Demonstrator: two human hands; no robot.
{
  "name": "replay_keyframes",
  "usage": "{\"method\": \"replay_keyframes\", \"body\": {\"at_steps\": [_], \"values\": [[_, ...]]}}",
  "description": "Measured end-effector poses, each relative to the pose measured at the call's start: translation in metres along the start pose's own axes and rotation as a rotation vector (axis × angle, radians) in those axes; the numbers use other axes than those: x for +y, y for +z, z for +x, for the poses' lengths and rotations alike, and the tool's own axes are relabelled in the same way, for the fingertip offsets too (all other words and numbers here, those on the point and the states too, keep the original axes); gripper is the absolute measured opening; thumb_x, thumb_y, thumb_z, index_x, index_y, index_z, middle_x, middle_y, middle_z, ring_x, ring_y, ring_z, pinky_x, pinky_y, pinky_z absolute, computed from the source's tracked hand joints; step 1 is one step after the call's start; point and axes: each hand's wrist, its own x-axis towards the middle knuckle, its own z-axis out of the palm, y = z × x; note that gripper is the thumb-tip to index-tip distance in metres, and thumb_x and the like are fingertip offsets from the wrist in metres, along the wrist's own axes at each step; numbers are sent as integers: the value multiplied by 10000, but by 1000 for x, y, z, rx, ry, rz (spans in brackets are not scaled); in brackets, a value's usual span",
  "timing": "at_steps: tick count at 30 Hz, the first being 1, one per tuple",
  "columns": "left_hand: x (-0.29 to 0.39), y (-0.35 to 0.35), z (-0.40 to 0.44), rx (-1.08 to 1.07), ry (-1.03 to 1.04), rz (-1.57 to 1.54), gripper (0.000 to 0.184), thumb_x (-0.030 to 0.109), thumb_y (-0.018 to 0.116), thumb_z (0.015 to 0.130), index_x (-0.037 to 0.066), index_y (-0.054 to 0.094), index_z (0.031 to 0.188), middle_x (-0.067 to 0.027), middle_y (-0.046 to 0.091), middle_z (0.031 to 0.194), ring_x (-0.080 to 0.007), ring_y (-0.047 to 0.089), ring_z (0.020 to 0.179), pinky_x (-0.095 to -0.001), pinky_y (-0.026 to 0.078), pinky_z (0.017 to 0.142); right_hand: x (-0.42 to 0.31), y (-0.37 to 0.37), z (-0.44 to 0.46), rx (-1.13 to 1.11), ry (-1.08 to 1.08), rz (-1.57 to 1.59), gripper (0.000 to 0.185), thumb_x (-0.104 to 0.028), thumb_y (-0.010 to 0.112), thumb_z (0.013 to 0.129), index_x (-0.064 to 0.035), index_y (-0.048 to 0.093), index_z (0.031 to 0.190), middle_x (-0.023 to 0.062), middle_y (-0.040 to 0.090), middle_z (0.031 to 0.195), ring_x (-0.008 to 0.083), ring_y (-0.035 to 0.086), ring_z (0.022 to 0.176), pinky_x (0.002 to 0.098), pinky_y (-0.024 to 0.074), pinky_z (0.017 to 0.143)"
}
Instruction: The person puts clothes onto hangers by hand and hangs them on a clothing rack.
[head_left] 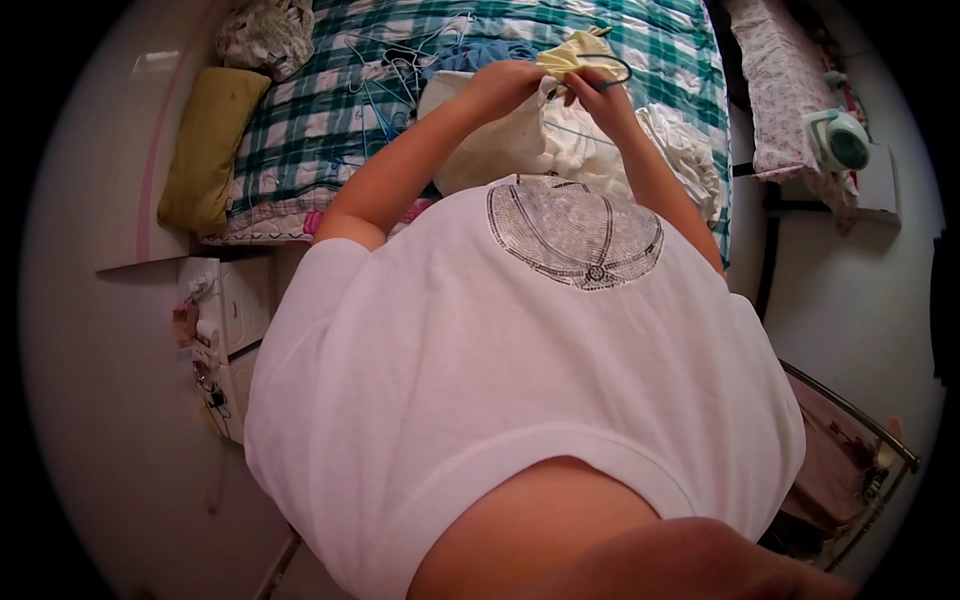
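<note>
At the far side of the bed, my left hand (506,86) is closed on the upper edge of a cream-white garment (500,150), which hangs down toward my body. Close beside it, my right hand (594,92) is closed around a dark teal clothes hanger (628,68), its curved end showing above the fingers. How far the hanger sits inside the cloth is hidden. A pale yellow cloth (578,52) lies just beyond both hands. Blue folded clothing (478,56) rests past my left hand.
Several loose hangers (378,108) lie left on the plaid bedspread (290,130). An olive pillow (212,140) is at the left edge, and crumpled white cloth (685,150) lies right of my forearm. A small fan (840,140) stands off the bed's right side.
</note>
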Motion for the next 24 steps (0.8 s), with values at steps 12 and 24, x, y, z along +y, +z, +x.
{"method": "replay_keyframes", "body": {"at_steps": [12,24], "values": [[3,-51,-8,382,-139,94,185,196,528,808,95,615,935,-106,610,850,-291,585,747,-361,466,623,-4,24,-14,236,-735,-767,245,-40,595,663,-97,558,898,47,535,944,253,497,933,369,385,866],[3,-56,-18,364,-282,-77,189,181,518,815,72,609,940,-137,602,825,-307,579,743,-357,457,627,22,72,-1,-231,-394,-443,411,-77,631,652,-80,538,1052,114,502,1104,313,443,1067,347,380,890]]}}
